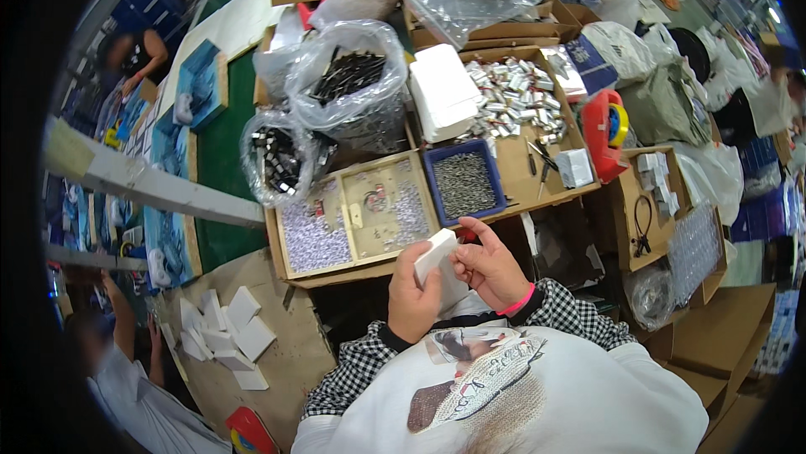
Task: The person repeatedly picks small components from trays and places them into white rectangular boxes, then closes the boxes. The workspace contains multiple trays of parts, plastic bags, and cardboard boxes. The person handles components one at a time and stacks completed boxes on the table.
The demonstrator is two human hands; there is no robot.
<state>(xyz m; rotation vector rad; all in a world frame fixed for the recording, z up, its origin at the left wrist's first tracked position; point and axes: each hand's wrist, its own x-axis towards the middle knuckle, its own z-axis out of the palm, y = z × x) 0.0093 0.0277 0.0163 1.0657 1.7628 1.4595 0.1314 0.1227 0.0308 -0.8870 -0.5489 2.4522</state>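
My left hand (411,301) is closed around a small flat white box (443,268), held upright in front of my chest. At the box's right edge, my right hand (501,273) pinches with thumb and bent fingers, its index finger raised; a pink band circles that wrist. Just beyond the hands sits a blue basket (431,170) of small metal pieces. Beside it lies a wooden divided tray (347,242) with many tiny pale lilac parts. Behind the basket, a cardboard carton (579,156) holds silvery cylindrical parts (525,101), a stack of white sheets (443,89) and pliers (544,164).
Several white boxes (252,336) lie on the board at left. Clear bags of black parts (348,76) stand behind the tray. Tape dispensers (606,135) flank the bench. A metal post (151,173) crosses the left side. Two people (138,395) work at left.
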